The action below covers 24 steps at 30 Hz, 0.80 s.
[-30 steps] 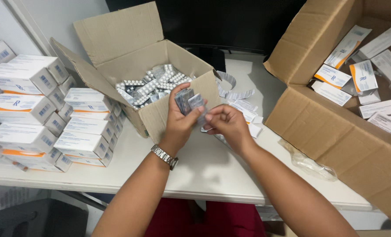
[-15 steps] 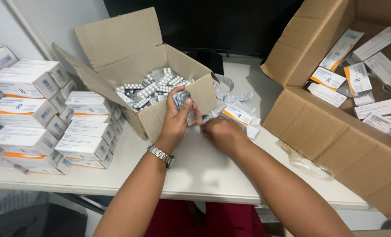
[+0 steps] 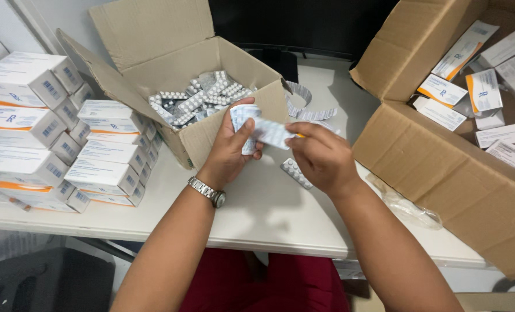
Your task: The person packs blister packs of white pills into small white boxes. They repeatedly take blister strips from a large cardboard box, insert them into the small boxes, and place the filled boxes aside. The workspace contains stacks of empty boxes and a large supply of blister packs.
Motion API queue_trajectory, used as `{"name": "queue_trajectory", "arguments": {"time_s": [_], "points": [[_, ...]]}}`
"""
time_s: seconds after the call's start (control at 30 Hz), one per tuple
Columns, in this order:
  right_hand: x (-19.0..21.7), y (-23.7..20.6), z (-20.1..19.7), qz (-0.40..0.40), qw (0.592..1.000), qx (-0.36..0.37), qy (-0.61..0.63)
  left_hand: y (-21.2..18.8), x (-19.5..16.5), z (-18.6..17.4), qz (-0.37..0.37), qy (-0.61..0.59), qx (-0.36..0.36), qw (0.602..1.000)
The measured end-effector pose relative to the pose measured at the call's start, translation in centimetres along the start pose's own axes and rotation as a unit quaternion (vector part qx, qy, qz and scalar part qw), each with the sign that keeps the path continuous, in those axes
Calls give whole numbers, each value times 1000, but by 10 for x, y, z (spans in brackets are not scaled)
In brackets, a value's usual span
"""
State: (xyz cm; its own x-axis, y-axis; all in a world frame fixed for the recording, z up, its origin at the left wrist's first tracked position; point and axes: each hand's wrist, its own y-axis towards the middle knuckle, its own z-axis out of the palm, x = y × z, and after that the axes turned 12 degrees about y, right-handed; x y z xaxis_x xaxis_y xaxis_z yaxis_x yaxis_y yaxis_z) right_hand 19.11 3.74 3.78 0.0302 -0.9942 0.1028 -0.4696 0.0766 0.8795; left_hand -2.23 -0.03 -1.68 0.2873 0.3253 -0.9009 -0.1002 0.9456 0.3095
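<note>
Left hand (image 3: 229, 151): wristwatch (image 3: 207, 191) at the wrist; fingers curled around a small bundle of blister strips (image 3: 244, 122), thumb laid across its face; held above the counter (image 3: 257, 211), just in front of the small open carton (image 3: 211, 124); right hand (image 3: 321, 156): fingers pinched closed on the end of a white folded leaflet (image 3: 274, 134), which reaches across to touch the bundle in the left hand; single blister strip (image 3: 295, 173): flat on the counter, below and between the two hands, touching neither; small open carton: brown cardboard, flaps up, filled with loose silver blister strips; curled empty foil strips (image 3: 309, 107): on the counter behind the right hand, beside the carton; stacked white-and-orange medicine boxes (image 3: 43, 127): left side of the counter, several tiers; large brown carton (image 3: 442, 156): right side, lying open, holding flattened white-and-orange boxes and leaflets; clear plastic wrap (image 3: 408, 208): at its lower edge.
</note>
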Motion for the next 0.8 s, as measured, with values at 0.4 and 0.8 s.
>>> {"name": "queue_trajectory", "arguments": {"time_s": [0.4, 0.8], "points": [[-31, -22, 28, 364, 866, -38, 341, 0, -9, 3, 32, 1, -46, 998], [-52, -32, 30, 392, 833, -57, 386, -2, -3, 6, -20, 26, -2, 999]]}}
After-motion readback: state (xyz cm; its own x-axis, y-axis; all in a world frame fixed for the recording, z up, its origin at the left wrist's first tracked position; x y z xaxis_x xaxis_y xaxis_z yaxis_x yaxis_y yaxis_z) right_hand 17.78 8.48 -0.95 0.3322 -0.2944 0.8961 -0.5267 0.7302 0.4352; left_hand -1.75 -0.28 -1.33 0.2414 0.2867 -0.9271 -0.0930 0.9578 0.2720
